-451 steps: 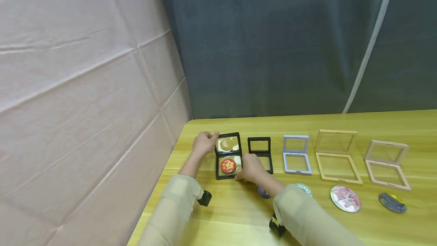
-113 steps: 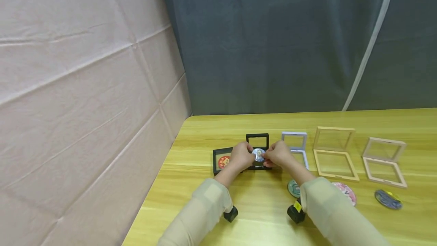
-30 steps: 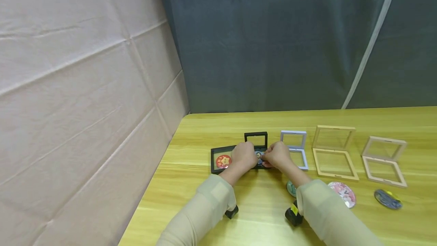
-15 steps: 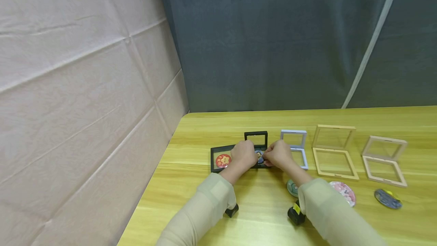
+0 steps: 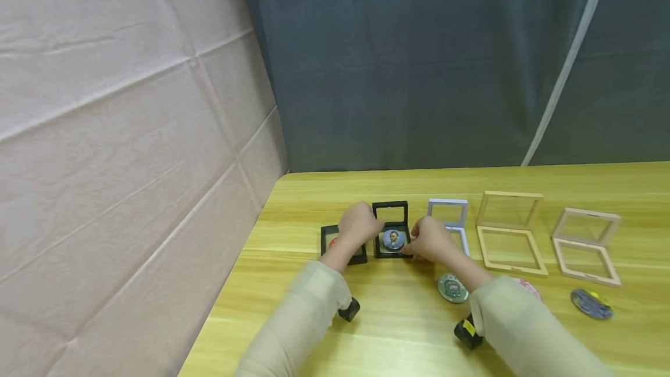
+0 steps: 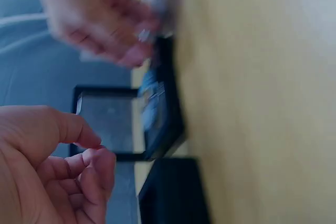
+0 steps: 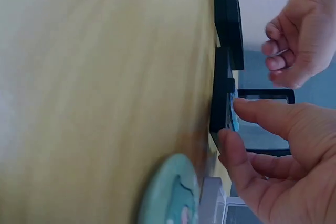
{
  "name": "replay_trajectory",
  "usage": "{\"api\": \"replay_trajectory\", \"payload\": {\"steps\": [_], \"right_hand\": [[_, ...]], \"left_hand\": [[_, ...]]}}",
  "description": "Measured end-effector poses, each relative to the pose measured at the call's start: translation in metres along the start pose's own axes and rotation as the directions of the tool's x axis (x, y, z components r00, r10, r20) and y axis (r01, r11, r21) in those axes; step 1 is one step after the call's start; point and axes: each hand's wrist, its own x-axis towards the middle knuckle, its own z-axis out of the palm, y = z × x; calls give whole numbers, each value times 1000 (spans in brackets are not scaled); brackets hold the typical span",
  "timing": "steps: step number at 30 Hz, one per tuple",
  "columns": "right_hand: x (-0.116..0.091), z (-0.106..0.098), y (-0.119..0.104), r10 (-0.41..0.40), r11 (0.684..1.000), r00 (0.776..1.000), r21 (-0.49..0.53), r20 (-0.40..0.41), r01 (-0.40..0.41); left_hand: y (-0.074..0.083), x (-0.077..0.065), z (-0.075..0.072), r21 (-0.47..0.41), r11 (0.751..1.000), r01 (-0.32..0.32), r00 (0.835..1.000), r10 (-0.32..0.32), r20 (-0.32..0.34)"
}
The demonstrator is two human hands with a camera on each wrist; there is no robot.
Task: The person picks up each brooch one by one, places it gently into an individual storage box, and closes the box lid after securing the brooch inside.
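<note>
A small black display frame (image 5: 394, 256) stands open on the table, lid upright, with a blue round badge (image 5: 393, 239) showing a portrait in its lower half. My right hand (image 5: 432, 239) holds the frame's right front edge, the thumb close to the badge and a finger at the side. My left hand (image 5: 359, 224) is raised at the left of the lid, its fingers loosely curled and holding nothing. In the left wrist view its thumb and index fingertips meet in front of the lid (image 6: 107, 121). A larger black frame (image 5: 358, 259) with a red badge (image 5: 332, 242) lies partly behind the left hand.
To the right stand open frames: a lilac one (image 5: 448, 201), a yellow one (image 5: 513, 228) and a pale beige one (image 5: 586, 243). Nearer lie a green badge (image 5: 452, 288), a pink badge (image 5: 528, 288) partly behind the right sleeve, and a dark badge (image 5: 591, 303).
Earlier, the red-badge frame was open; its lid is now down. The portrait badge went into the small black frame between both hands. My left hand has since lifted away leftward, uncovering it.
</note>
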Motion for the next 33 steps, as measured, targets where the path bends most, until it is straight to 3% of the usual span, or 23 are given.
{"api": "replay_trajectory", "payload": {"steps": [5, 11, 27, 33], "right_hand": [[-6, 5, -1, -14, 999, 1000, -37, 24, 15], [-6, 9, -1, -20, 999, 1000, -40, -4, 20], [-1, 11, 2, 27, 1000, 1000, 13, 0, -27], [-1, 11, 2, 46, 999, 999, 29, 0, -46]], "left_hand": [[-6, 6, -14, -151, 988, 5, 999, 2, 44], [-5, 10, -15, -234, 972, -28, 995, 49, 85], [-3, 8, -9, -284, 957, -59, 995, 79, 62], [-3, 7, -7, -261, 962, -80, 994, 97, 53]]}}
